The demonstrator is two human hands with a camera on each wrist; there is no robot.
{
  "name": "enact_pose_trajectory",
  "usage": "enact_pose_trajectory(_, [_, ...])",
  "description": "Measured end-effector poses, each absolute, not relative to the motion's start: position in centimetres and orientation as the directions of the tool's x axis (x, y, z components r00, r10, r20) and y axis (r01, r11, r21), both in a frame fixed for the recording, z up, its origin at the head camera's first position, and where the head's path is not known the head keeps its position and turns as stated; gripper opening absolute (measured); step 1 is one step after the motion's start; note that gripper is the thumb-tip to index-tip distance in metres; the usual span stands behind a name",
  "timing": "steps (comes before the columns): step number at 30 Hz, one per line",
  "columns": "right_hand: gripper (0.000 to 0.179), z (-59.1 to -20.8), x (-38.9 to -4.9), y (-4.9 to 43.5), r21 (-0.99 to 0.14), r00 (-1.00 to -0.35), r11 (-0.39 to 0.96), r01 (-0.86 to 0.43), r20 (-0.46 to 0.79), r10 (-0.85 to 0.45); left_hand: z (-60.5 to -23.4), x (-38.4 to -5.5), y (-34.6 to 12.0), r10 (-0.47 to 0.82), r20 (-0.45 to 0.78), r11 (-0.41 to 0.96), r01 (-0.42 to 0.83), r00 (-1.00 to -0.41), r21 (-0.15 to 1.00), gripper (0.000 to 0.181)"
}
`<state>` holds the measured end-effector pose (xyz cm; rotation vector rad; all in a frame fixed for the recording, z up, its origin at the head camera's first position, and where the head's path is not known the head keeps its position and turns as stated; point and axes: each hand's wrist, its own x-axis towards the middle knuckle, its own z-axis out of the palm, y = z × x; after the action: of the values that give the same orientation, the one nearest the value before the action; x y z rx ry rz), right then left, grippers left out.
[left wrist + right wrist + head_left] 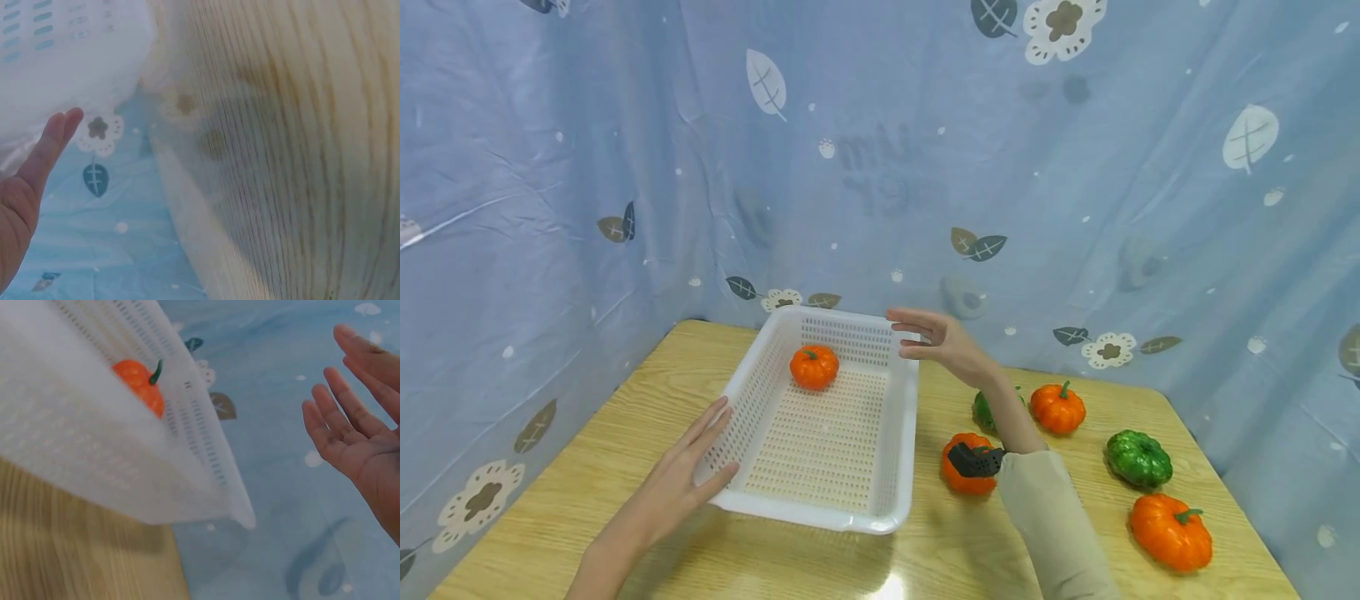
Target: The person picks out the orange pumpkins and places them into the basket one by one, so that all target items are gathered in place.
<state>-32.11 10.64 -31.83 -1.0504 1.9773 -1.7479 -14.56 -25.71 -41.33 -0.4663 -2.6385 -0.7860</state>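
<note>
A white perforated plastic basket [891,492] holds one small orange pumpkin [814,367] near its back left corner. My left hand [681,475] is at the basket's left side, fingers straight along the outer wall; whether it touches cannot be told. In the left wrist view the fingers [49,147] lie beside the white wall. By the back right corner of the basket, my right hand [943,342] is raised with loosely bent fingers and nothing in them. The right wrist view shows that hand [365,419] apart from the basket [206,481], palm and spread fingers visible.
Right of the basket on the wooden table [655,383] lie orange pumpkins [1058,409], [958,479], [1171,533] and green ones [1138,459], [985,412], two partly behind the right arm. A blue patterned curtain [880,167] hangs around the table's back and sides.
</note>
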Motion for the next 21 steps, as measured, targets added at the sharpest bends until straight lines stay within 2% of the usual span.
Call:
enact_pose_trajectory(8, [0.059,-32.6,-29.1,14.2,-0.947,-0.703,0.0,-0.322,0.239,-0.669,-41.4,-14.5,-25.8,0.207,0.416,0.794,0.401,-0.885,0.457,0.068])
enact_pose_trajectory(21, [0.058,-35.9,-24.7,19.4,-0.943,-0.678,-0.026,-0.331,0.258,-0.688,-41.6,-14.5,-25.7,0.216,0.449,0.784,0.428,-0.867,0.449,0.069])
